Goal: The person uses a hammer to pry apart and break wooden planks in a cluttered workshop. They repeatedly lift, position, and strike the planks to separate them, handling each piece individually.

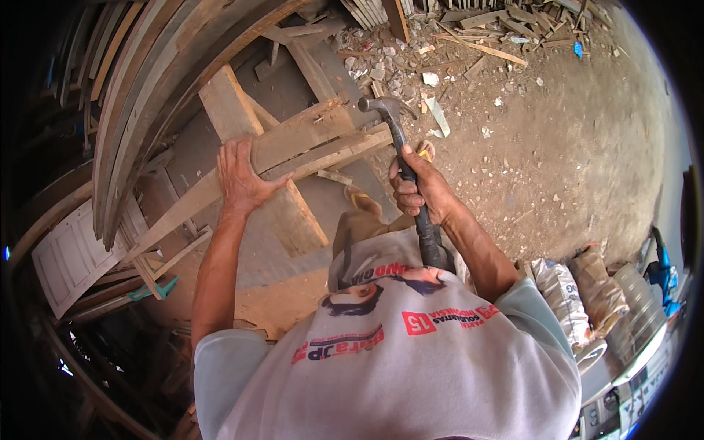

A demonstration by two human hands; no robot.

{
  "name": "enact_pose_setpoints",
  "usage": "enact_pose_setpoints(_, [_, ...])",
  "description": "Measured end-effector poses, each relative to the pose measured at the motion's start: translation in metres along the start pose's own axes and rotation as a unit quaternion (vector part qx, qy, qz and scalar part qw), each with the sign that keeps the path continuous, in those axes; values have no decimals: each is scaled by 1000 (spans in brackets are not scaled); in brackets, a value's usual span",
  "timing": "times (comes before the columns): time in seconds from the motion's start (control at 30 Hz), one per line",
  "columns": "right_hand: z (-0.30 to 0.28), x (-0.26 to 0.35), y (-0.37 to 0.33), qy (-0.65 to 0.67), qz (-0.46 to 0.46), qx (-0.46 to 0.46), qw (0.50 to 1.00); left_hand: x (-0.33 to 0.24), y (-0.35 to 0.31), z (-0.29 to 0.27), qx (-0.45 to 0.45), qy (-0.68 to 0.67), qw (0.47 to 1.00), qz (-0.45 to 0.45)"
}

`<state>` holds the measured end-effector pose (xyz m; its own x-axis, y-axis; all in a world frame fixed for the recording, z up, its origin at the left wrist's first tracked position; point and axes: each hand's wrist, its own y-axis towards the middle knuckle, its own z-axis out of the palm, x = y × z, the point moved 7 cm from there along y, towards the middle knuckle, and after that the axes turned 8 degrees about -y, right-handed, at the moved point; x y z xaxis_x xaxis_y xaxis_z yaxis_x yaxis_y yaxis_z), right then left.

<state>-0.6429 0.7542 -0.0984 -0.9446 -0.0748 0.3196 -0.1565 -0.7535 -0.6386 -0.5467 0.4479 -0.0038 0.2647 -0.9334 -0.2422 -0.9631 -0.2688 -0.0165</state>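
Note:
My right hand (429, 189) is closed round the black handle of a claw hammer (398, 133), whose metal head points away from me, just past the right end of the timber. My left hand (246, 180) lies across a wooden plank (304, 130), fingers over its far side and thumb stretched out along the near side. A small nail-like piece sticks up from the plank near its right end. Alongside the plank runs a narrower wooden strip (341, 151), with a thin gap between them. Beneath both, a wide board (299, 213) crosses at an angle.
Long curved timbers (150, 81) lean at the left, above a white panelled door (77, 249) and a green-handled tool (158, 288). Scrap wood (524, 29) litters the dirt floor at the back. A white sack (561, 301), a brown bag (600, 282) and a blue tool (664, 268) are right.

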Motion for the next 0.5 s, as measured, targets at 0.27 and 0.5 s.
enact_pose_setpoints(0.27, [-126,15,19,252,-158,-218,929,-1,6,-8,-21,-6,1000,15])
enact_pose_setpoints(0.5, [26,15,5,-105,-78,1,991,6,6,-5,-6,-17,1000,4])
